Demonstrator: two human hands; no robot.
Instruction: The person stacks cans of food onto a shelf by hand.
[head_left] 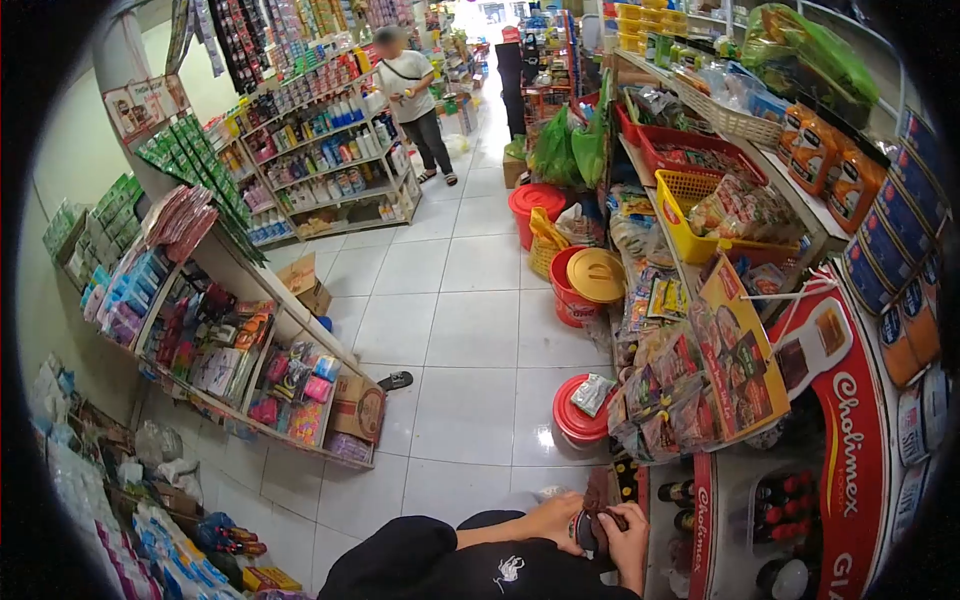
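At the bottom of the view, my left hand (558,522) is wrapped round a small dark container (587,538), perhaps a jar or bottle; its label is too small to read. My right hand (628,541) pinches a brown cloth (598,492) against the container's upper part. Both hands are in front of my black shirt (450,565), beside the lower shelf on the right. Dark bottles with red caps (790,497) stand on that shelf, behind a red Cholimex strip (702,520).
Shelves of goods (250,370) line the left side. A red lidded bucket (582,425) stands on the tiled floor, with another red bucket (573,305) beyond it. One black sandal (396,381) lies in the aisle. Farther off, a person (408,100) stands by shelves of bottles.
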